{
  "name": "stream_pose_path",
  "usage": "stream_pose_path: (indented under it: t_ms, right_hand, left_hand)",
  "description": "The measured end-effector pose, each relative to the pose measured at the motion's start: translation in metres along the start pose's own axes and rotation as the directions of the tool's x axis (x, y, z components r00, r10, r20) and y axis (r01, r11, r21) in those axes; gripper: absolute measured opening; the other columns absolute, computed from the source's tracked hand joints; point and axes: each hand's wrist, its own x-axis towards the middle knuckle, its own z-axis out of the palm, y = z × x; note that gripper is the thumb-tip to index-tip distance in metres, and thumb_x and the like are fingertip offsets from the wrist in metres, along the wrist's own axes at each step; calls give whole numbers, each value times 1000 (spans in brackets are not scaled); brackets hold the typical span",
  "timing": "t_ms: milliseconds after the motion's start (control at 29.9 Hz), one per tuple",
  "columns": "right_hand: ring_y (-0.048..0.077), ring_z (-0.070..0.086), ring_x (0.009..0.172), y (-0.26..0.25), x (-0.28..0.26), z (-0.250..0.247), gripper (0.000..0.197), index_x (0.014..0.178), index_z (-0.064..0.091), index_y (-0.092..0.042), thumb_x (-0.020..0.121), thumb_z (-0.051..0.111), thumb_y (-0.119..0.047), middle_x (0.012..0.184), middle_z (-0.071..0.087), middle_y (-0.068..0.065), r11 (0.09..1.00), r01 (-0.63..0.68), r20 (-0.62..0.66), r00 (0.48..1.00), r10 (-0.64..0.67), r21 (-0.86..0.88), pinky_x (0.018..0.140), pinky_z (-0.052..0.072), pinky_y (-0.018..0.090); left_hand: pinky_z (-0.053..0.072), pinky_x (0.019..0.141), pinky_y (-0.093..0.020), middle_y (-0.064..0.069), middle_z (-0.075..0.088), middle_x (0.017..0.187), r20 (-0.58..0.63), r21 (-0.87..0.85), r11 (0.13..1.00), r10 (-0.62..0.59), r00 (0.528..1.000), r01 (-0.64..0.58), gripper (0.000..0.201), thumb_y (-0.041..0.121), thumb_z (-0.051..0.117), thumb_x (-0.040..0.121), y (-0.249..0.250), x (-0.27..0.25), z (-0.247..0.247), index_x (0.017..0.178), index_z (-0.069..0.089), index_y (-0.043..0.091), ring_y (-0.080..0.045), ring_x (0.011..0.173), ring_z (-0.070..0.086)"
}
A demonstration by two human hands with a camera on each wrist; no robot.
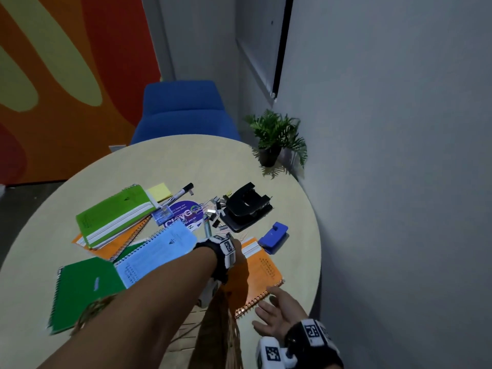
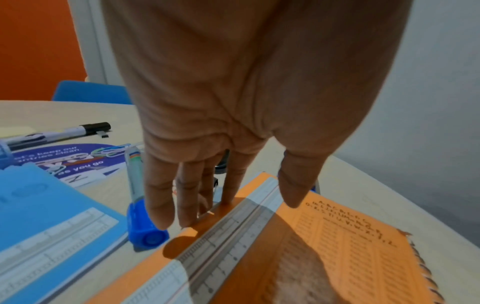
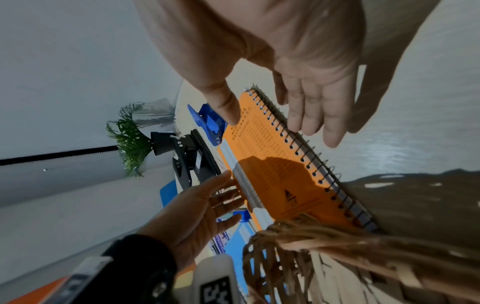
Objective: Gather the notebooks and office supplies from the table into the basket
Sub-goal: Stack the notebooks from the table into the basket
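An orange spiral notebook lies flat on the round table, at its right front. My left hand reaches across, and its straight fingers touch the notebook's far edge by the ruler strip. On the near side my right hand is flat and spread, its fingertips at the spiral binding. Neither hand holds anything. A woven basket is under my left forearm at the table's near edge.
To the left lie a light green notebook, a dark green one and a light blue one. A black hole punch, a small blue punch, a marker, sticky notes, clips and a blue-capped pen lie beyond. A plant and the wall close off the right.
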Motion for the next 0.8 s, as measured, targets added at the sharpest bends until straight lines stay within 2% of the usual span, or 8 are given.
stream_pose_path:
  t_ms: [100, 201, 301, 401, 535, 636, 736, 803]
  right_hand:
    - [30, 58, 108, 5, 6, 3, 35, 121, 55, -7, 90, 61, -20, 114, 61, 15, 990, 65, -32, 997, -69, -125, 81, 50, 47]
    - [26, 66, 92, 7, 5, 7, 15, 108, 57, -19, 94, 55, -14, 99, 66, 10, 952, 227, -26, 971, -237, -203, 74, 56, 38]
    - [24, 70, 86, 7, -7, 15, 18, 104, 53, -25, 95, 51, -9, 102, 69, 10, 873, 404, 40, 911, -410, -273, 64, 57, 32]
    - [24, 70, 85, 7, -20, 23, 17, 107, 51, -16, 94, 49, -4, 107, 67, 14, 764, 546, 118, 833, -541, -345, 53, 55, 26]
    - [22, 64, 105, 3, -43, 33, 27, 114, 53, -30, 96, 48, -10, 114, 66, 6, 514, 727, 228, 653, -722, -457, 73, 56, 29]
    - [17, 58, 110, -9, -77, 39, 37, 119, 47, -42, 96, 50, -13, 112, 61, -8, 218, 806, 349, 459, -817, -550, 93, 52, 43]
    - [12, 60, 108, -17, -113, 43, 46, 113, 47, -55, 95, 52, -13, 113, 63, -14, 29, 852, 467, 315, -826, -523, 94, 51, 43]
    - [12, 60, 111, -14, -134, 47, 42, 119, 48, -48, 96, 51, -13, 116, 64, -8, -15, 883, 529, 267, -806, -468, 93, 50, 39]
  left_hand:
    - [48, 82, -39, -12, 60, 111, 47, 184, 978, 91, 995, -98, 40, 30, 61, 79, -18, 35, 27, 116, 59, 17, -25, 100, 60]
    - [56, 81, -44, -7, 60, 94, -68, -79, 997, 4, 998, -9, 30, 39, 50, 87, -53, 111, 54, 104, 63, 18, -23, 87, 63]
    - [50, 79, -33, -5, 59, 98, -110, -222, 974, 16, 994, -40, 37, 33, 50, 92, -38, 10, 25, 115, 62, 6, -20, 85, 54]
    - [47, 88, -36, -15, 57, 124, -162, -345, 934, 39, 986, -94, 37, 12, 47, 91, -39, -27, 11, 125, 56, 0, -23, 100, 53]
    - [49, 88, -37, -15, 58, 130, -344, -521, 815, 71, 936, -254, 39, 11, 45, 94, -55, -60, 5, 133, 50, 8, -32, 113, 59]
    - [49, 95, -35, -11, 62, 125, -565, -604, 645, 70, 822, -469, 34, 18, 54, 94, -69, -92, -4, 126, 54, 9, -25, 110, 60]
    - [52, 88, -28, -12, 63, 109, -703, -645, 402, 21, 711, -650, 22, 10, 61, 90, -92, -132, 2, 107, 53, -1, -16, 99, 62]
    - [52, 79, -21, -12, 61, 94, -742, -630, 325, 15, 670, -705, 12, 6, 61, 88, -108, -166, 12, 94, 53, 1, -10, 86, 61]
